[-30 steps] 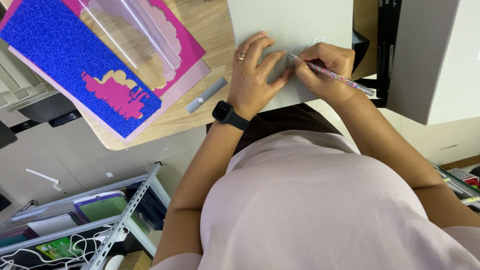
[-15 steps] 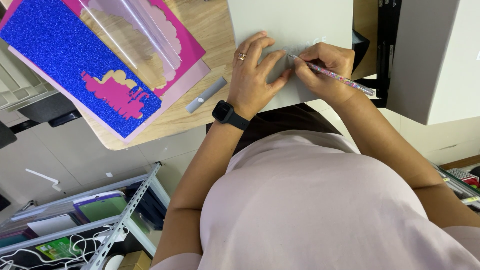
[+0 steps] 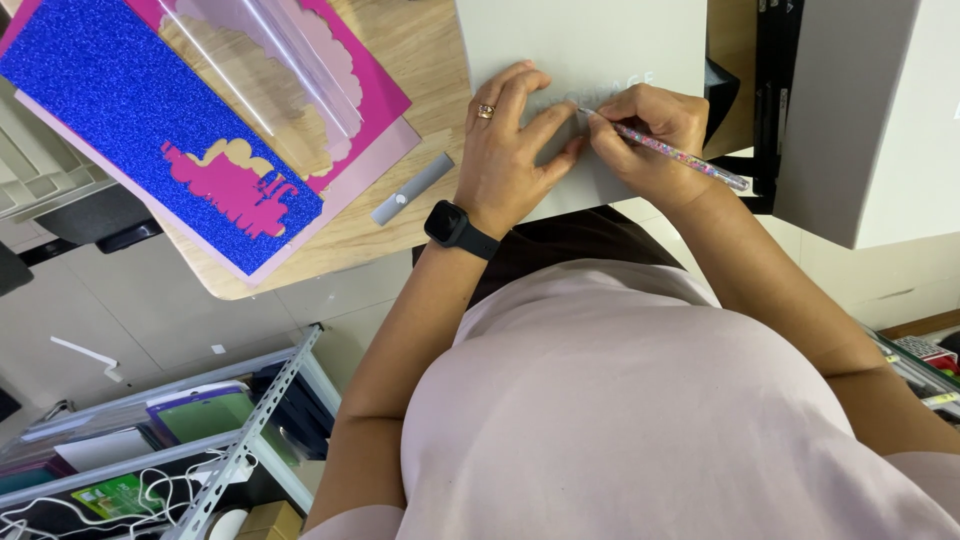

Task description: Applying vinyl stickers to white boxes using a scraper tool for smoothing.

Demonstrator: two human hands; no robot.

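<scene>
On the wooden table (image 3: 420, 60), one pale grey sheet (image 3: 600, 40) lies at the near edge, and both hands work on it. The left hand (image 3: 510, 140) presses flat, fingers spread, holding nothing, with one ring and one black watch (image 3: 458, 230) at the wrist. The right hand (image 3: 645, 130) is closed around one slim speckled tool (image 3: 665, 150), its tip touching the sheet just beside the left fingertips. To the left lie one blue glitter sheet (image 3: 130, 110) over one pink sheet (image 3: 370, 90), with one small grey bar (image 3: 410, 190) between them and the left hand
</scene>
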